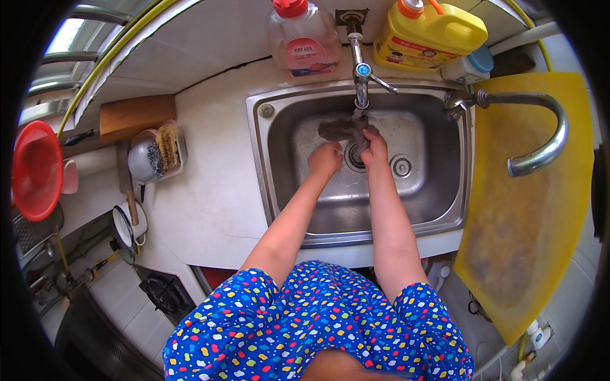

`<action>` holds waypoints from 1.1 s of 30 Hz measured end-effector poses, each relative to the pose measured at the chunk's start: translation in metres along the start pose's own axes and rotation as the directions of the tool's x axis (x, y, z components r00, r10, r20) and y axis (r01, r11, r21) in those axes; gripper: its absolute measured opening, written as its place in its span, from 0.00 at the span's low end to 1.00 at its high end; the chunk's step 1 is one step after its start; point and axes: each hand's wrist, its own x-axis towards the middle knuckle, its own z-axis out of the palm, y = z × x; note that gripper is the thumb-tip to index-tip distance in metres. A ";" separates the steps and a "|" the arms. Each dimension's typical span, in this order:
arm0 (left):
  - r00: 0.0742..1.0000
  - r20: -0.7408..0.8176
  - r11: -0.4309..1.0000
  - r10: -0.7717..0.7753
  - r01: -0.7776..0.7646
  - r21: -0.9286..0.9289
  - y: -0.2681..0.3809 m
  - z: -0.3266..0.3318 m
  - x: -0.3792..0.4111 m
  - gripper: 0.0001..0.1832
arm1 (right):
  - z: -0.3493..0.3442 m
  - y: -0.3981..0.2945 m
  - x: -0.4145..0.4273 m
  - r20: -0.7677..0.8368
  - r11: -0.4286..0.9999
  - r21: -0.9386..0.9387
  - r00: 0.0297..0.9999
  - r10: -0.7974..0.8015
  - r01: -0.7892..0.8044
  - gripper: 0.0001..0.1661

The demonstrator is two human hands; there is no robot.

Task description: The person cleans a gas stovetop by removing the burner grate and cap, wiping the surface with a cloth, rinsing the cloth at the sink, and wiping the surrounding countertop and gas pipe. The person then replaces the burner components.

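A wet, dark brownish-grey cloth (336,129) hangs in the stainless steel sink (305,209), under a chrome tap (362,90) with a short run of water at its spout. My right hand (375,146) grips the cloth, part of which dangles below the fingers over the drain (353,157). Just left of it, my left hand (326,160) is curled with the knuckles up, below the cloth's left end. Something pale shows by its thumb side; whether the fingers hold anything is hidden.
Behind the sink stand a clear detergent bottle (305,43) and a yellow jug (429,38). A curved chrome spout (548,119) arches over a yellow board (524,205) at right. On the left are a brush and scourer holder (159,155), an enamel pot (128,224) and a red basin (37,170).
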 end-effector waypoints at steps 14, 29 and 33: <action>0.991 0.134 0.329 0.020 0.120 -0.937 0.021 0.004 0.044 0.22 | 0.011 -0.025 -0.006 -0.134 0.951 -0.308 0.991 -0.001 -0.041 0.21; 0.968 -0.250 0.999 -0.023 0.028 0.018 0.047 -0.026 0.029 0.26 | 0.051 0.020 -0.027 -0.064 0.975 -0.041 0.975 0.214 -0.216 0.15; 0.959 -0.223 0.921 -0.174 0.079 -0.381 0.001 -0.004 0.061 0.21 | 0.034 -0.001 -0.016 -0.018 0.969 -0.246 1.000 0.005 -0.009 0.12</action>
